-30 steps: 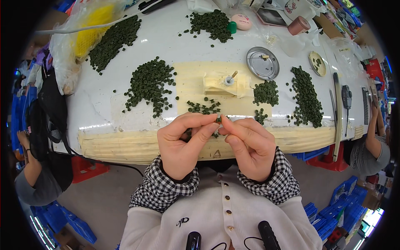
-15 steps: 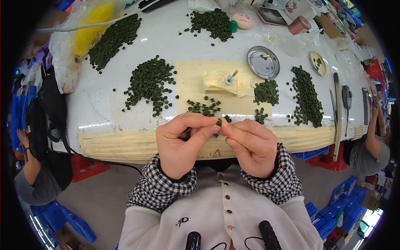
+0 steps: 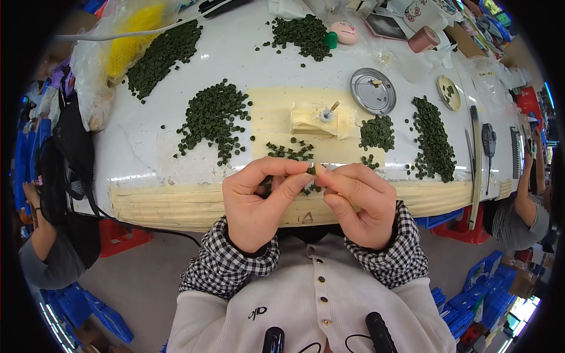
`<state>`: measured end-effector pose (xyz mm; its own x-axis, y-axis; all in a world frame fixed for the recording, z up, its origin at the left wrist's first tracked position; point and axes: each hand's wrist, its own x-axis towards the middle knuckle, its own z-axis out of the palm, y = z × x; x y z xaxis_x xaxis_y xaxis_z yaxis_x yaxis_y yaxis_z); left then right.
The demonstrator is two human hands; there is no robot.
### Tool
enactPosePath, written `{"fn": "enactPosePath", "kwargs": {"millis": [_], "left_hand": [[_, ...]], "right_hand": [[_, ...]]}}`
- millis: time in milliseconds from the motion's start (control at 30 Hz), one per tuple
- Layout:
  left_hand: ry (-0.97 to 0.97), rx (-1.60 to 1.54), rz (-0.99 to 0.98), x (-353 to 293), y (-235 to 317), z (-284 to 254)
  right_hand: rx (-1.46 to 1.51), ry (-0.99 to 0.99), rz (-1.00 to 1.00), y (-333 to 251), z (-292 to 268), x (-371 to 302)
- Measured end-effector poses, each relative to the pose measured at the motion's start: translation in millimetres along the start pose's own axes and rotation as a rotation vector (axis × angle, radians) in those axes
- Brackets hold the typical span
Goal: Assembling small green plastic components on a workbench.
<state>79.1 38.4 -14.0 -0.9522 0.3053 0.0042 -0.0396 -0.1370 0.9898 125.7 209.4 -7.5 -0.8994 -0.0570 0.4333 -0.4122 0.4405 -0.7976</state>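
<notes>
Above the table's near edge, my left hand (image 3: 256, 203) pinches a small dark green part (image 3: 311, 169) between thumb and forefinger. My right hand (image 3: 364, 203) meets it from the other side, forefinger tip against the part and other fingers curled; its thumb sits lower. Several loose green parts (image 3: 288, 150) lie just beyond my fingers, and more are partly hidden under them. Farther on, a block wrapped in cream tape (image 3: 306, 125) carries a white holder with a thin stick (image 3: 331, 112) rising from it. A small heap of flat green pieces (image 3: 376, 133) lies right of the block.
Larger green heaps lie at left (image 3: 215, 117), far left (image 3: 162, 59), far middle (image 3: 301, 35) and right (image 3: 432, 138). A round metal lid (image 3: 373, 91) and a cream dish (image 3: 448, 93) stand farther right. Long tools (image 3: 488, 147) line the right edge. Other people work on both sides.
My right hand has shifted slightly to the right and its fingers have opened a little. The left hand still pinches the green part at nearly the same place.
</notes>
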Motion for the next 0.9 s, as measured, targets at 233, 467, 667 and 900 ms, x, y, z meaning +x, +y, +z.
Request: {"fn": "enactPosePath", "kwargs": {"millis": [233, 467, 667, 900], "left_hand": [[0.032, -0.046, -0.004, 14, 5, -5], [0.045, -0.081, -0.052, 19, -5, -8], [0.053, -0.062, -0.039, 20, -3, -5], [0.056, -0.022, -0.021, 20, -1, -5]], "right_hand": [[-0.245, 0.161, 0.061, 3, -29, 44], [-0.282, 0.086, 0.07, 22, -26, 66], [-0.229, 0.121, 0.06, 23, -22, 66], [-0.203, 0.263, -0.18, -8, -36, 61]]}}
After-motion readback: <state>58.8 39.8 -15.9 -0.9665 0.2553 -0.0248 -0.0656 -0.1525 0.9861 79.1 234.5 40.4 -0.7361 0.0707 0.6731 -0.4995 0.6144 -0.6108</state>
